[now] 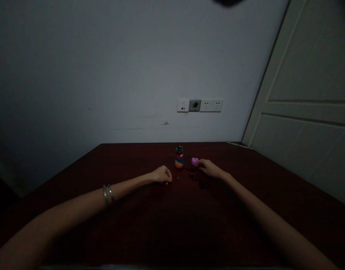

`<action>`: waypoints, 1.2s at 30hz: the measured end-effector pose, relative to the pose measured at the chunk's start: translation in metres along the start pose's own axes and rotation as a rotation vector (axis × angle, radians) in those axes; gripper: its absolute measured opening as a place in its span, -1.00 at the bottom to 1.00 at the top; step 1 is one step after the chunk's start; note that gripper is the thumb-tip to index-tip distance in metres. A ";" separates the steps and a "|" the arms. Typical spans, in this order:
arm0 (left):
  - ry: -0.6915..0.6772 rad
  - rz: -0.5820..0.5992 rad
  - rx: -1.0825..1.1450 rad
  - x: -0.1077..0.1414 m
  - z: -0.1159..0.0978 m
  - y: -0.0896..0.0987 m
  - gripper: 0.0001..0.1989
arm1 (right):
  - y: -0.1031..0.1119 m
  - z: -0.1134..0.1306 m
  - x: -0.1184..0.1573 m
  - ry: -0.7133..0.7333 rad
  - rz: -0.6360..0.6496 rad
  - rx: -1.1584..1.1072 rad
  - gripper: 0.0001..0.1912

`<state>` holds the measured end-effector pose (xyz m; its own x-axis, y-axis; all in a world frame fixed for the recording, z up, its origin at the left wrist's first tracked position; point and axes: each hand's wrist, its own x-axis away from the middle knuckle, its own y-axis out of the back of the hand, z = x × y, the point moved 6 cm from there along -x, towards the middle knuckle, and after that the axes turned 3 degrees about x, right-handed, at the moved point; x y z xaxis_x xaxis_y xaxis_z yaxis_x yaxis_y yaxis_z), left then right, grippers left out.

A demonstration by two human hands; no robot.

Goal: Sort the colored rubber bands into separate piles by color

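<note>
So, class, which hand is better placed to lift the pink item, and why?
Probably the right hand: its fingers are at the pink item. The left hand is curled, farther off, left of the jar.

It's gloomy in here: soft grey light lies on the wall (110, 71) beyond the left grip (162, 174) and right grip (208, 167), while the surface (150, 228) this side of them sinks nearly to black. Small dark bits (193, 176) beside the right grip barely show; high above it, a dark smudge (227, 2) hangs out of focus.
</note>
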<state>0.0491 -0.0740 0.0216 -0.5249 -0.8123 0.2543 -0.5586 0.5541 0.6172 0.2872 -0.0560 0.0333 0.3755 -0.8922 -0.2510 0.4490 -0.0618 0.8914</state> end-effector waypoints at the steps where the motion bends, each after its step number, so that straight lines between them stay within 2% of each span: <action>1: 0.000 0.004 0.020 -0.001 -0.001 -0.001 -0.91 | 0.000 0.001 -0.001 -0.002 -0.004 0.003 -0.76; 4: -0.025 -0.021 0.086 -0.004 -0.011 -0.003 -0.87 | -0.001 0.004 -0.002 0.001 0.001 -0.005 -0.80; 9: -0.113 -0.121 0.186 -0.017 -0.043 -0.017 -0.88 | -0.001 0.008 -0.002 -0.006 0.017 -0.064 -0.79; 13: -0.184 -0.123 0.229 -0.026 -0.056 -0.030 -0.86 | 0.000 0.016 0.003 0.019 0.088 -0.140 -0.79; 17: -0.176 -0.153 0.221 -0.026 -0.048 -0.027 -0.79 | 0.005 0.021 0.007 0.014 0.122 -0.175 -0.78; 21: -0.125 -0.271 0.172 -0.021 -0.032 -0.007 -0.79 | 0.007 0.024 0.001 -0.007 0.098 -0.215 -0.78; 26: -0.064 -0.399 0.027 -0.022 -0.015 0.011 -0.82 | -0.003 0.041 -0.016 0.078 0.059 -0.151 -0.79; 31: -0.051 -0.416 -0.145 -0.027 -0.011 0.006 -0.79 | -0.015 0.051 -0.029 0.044 0.056 -0.078 -0.78; 36: -0.059 -0.407 -0.255 -0.023 -0.018 -0.002 -0.76 | -0.019 0.053 -0.032 0.041 0.053 -0.028 -0.76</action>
<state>0.0737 -0.0601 0.0282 -0.3364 -0.9379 -0.0842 -0.5545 0.1251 0.8227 0.2238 -0.0495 0.0446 0.4321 -0.8747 -0.2197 0.4498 -0.0022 0.8931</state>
